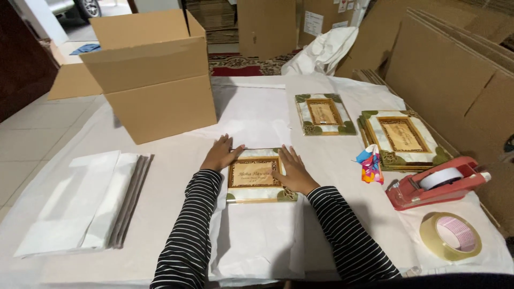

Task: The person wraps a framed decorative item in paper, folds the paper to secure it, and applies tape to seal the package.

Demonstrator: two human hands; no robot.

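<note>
Both hands are flat on the job here: the left hand (219, 154) rests with fingers spread on the left edge of a picture frame (255, 175), and the right hand (293, 172) lies open across its right side, palms down, gripping nothing, just pressing. That frame lies face up near the middle of the tabletop (176, 155), on a sheet of white wrapping paper (257, 241) that runs out toward the near edge, so the flat hands look like they are steadying it square on the sheet. Off to the far right lies a second frame (324, 114) on its own, and just right of that a small stack of frames (404, 139), kept well apart from the one under the hands. A bright bit of coloured paper (369, 165) lies beside that stack. On the near right, a red tape dispenser (436, 183) and a loose roll of tape (451, 236) lie within easy reach of the right hand. On the near left is a pile of folded white sheets (88, 200), neatly squared. At the far left stands a big cardboard box (152, 72), flaps up and open; its inside is hidden from this angle, so I cannot tell what it holds. More flattened cardboard (455, 69) leans at the far right.
</note>
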